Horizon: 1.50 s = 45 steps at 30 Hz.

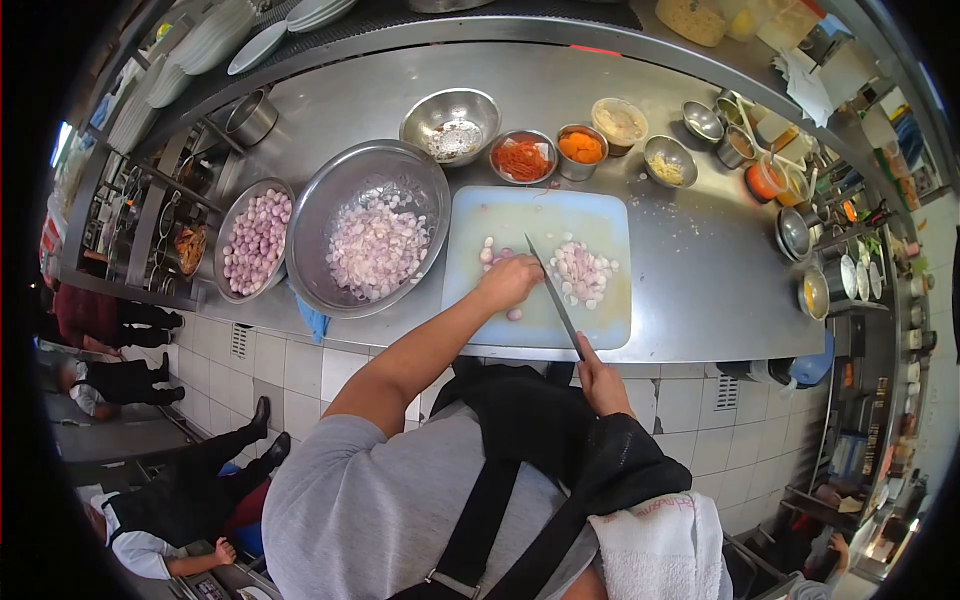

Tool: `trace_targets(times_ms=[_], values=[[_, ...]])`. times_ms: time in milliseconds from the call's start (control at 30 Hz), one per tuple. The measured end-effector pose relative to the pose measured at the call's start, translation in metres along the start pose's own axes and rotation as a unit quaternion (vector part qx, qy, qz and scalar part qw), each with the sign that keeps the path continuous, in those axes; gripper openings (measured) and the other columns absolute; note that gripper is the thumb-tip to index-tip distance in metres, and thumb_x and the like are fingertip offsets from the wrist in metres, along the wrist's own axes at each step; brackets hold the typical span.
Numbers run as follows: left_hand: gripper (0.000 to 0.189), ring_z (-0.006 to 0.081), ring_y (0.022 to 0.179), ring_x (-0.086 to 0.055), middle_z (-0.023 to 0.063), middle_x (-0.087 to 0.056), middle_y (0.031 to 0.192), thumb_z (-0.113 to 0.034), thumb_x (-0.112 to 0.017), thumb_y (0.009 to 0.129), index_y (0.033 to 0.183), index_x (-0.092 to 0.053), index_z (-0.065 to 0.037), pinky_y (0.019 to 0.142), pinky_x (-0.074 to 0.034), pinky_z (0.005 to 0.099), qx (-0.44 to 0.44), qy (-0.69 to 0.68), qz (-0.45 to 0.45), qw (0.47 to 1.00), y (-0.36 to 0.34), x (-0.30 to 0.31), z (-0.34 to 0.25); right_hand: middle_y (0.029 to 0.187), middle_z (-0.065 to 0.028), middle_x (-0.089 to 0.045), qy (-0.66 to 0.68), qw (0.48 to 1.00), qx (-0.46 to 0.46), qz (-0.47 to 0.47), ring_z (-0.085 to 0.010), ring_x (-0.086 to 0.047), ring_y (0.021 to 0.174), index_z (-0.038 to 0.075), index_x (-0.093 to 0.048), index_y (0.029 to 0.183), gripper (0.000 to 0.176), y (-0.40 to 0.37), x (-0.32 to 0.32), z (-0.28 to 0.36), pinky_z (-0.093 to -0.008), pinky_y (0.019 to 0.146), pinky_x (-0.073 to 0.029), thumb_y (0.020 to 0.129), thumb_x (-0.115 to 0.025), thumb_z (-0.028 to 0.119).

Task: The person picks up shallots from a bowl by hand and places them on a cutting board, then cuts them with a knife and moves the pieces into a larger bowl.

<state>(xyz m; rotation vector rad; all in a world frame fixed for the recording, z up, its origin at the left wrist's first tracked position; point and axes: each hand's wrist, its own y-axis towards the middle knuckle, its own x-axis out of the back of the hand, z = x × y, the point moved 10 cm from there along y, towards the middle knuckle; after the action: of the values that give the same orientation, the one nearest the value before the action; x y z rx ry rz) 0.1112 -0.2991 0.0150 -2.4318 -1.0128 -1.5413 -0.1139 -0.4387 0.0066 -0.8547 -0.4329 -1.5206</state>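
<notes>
A white cutting board [540, 330] lies on the steel counter in front of me. My left hand [510, 283] rests on it with curled fingers over a shallot, against the knife's blade. In my right hand [602, 385] is the handle of a long knife [563, 312], its tip pointing away from me. Sliced shallots [583, 273] are heaped right of the blade, and a few whole shallots [488, 252] lie beyond my left hand. Left of the board, a large steel bowl [318, 178] holds many slices. Farther left stands a bowl of whole peeled shallots [257, 243].
Behind the board are a steel bowl [450, 105], a bowl of red strips [523, 158], an orange-filled container [581, 148] and a small bowl [670, 162]. A shelf edge [400, 38] crosses above. Several people are at the left. A blue cloth [312, 318] hangs at the counter edge.
</notes>
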Motion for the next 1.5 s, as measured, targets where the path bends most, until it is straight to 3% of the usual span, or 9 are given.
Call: trace_targets(times_ms=[267, 333, 467, 533, 767, 833, 933, 1167, 1500], values=[[0.006, 0.0324, 0.098, -0.072, 0.0085, -0.073, 0.1, -0.01, -0.076, 0.091, 0.096, -0.077, -0.007, 0.084, -0.059, 0.0457, 0.007, -0.046, -0.012, 0.999, 0.006, 0.011, -0.006, 0.103, -0.0228, -0.078, 0.129, 0.989, -0.037, 0.066, -0.0378, -0.077, 0.091, 0.032, -0.041, 0.17, 0.064, 0.014, 0.0, -0.026, -0.0465, 0.087, -0.058, 0.111, -0.063, 0.021], [0.007, 0.0321, 0.099, -0.072, 0.0084, -0.073, 0.101, -0.009, -0.076, 0.091, 0.097, -0.077, -0.007, 0.085, -0.059, 0.0456, -0.001, -0.061, -0.004, 0.998, 0.006, 0.009, -0.008, 0.087, -0.0111, -0.072, 0.206, 0.967, -0.105, 0.104, -0.0227, -0.069, 0.078, 0.031, -0.041, 0.171, 0.064, 0.009, -0.008, -0.038, -0.0403, 0.081, -0.058, 0.112, -0.062, 0.022], [0.009, 0.0328, 0.1, -0.072, 0.0102, -0.072, 0.101, -0.012, -0.079, 0.089, 0.097, -0.077, -0.007, 0.087, -0.059, 0.0458, 0.015, -0.041, 0.042, 0.998, 0.013, -0.001, -0.006, 0.079, -0.0054, -0.061, 0.309, 0.928, -0.149, 0.148, -0.0158, -0.057, 0.072, 0.03, -0.041, 0.171, 0.063, 0.003, -0.027, -0.045, -0.0348, 0.076, -0.055, 0.112, -0.061, 0.021], [0.011, 0.0334, 0.1, -0.073, 0.0108, -0.072, 0.101, -0.014, -0.08, 0.089, 0.097, -0.077, -0.007, 0.087, -0.059, 0.0461, 0.019, -0.029, 0.056, 0.998, 0.014, -0.007, -0.004, 0.07, 0.0058, -0.045, 0.303, 0.947, -0.074, 0.08, -0.0063, -0.043, 0.058, 0.033, -0.043, 0.171, 0.061, 0.008, -0.019, -0.038, -0.026, 0.053, -0.04, 0.113, -0.06, 0.02], [0.018, 0.0353, 0.096, -0.074, 0.0131, -0.073, 0.104, -0.02, -0.082, 0.091, 0.097, -0.078, -0.005, 0.086, -0.059, 0.0464, 0.093, -0.004, 0.054, 0.994, 0.008, -0.008, 0.003, 0.077, -0.0053, -0.059, 0.18, 0.982, -0.056, 0.008, -0.014, -0.055, 0.067, 0.034, -0.045, 0.169, 0.06, -0.006, 0.013, -0.018, -0.0309, 0.068, -0.05, 0.113, -0.062, 0.02], [0.018, 0.0354, 0.096, -0.074, 0.0134, -0.074, 0.105, -0.02, -0.082, 0.091, 0.098, -0.079, -0.004, 0.086, -0.059, 0.0459, 0.08, -0.015, 0.034, 0.996, 0.006, -0.007, 0.006, 0.106, -0.0331, -0.075, 0.145, 0.989, -0.036, 0.01, -0.0483, -0.075, 0.102, 0.03, -0.044, 0.169, 0.06, -0.01, 0.021, -0.001, -0.0449, 0.093, -0.056, 0.112, -0.06, 0.022], [0.016, 0.0351, 0.094, -0.075, 0.0132, -0.075, 0.105, -0.02, -0.082, 0.091, 0.099, -0.08, -0.006, 0.085, -0.059, 0.0457, 0.102, -0.047, 0.003, 0.994, 0.006, -0.005, 0.023, 0.099, -0.0231, -0.072, 0.153, 0.986, -0.074, -0.002, -0.0296, -0.067, 0.089, 0.036, -0.045, 0.168, 0.061, -0.02, 0.017, -0.004, -0.0383, 0.092, -0.054, 0.112, -0.064, 0.021], [0.012, 0.0342, 0.091, -0.075, 0.0125, -0.076, 0.1, -0.02, -0.081, 0.091, 0.096, -0.082, -0.01, 0.084, -0.059, 0.0471, 0.105, -0.024, 0.062, 0.992, 0.015, 0.0, 0.015, 0.102, -0.0232, -0.073, 0.163, 0.979, -0.118, 0.028, -0.0294, -0.07, 0.091, 0.037, -0.046, 0.167, 0.062, -0.028, -0.003, -0.024, -0.0366, 0.092, -0.054, 0.111, -0.066, 0.021], [0.011, 0.0336, 0.089, -0.076, 0.0127, -0.077, 0.1, -0.015, -0.083, 0.088, 0.094, -0.079, -0.006, 0.082, -0.059, 0.0443, 0.061, -0.045, 0.059, 0.995, 0.011, -0.015, -0.002, 0.083, -0.0012, -0.053, 0.275, 0.953, -0.12, 0.029, -0.011, -0.05, 0.076, 0.033, -0.046, 0.168, 0.064, -0.033, -0.021, -0.036, -0.0288, 0.074, -0.048, 0.11, -0.067, 0.016]])
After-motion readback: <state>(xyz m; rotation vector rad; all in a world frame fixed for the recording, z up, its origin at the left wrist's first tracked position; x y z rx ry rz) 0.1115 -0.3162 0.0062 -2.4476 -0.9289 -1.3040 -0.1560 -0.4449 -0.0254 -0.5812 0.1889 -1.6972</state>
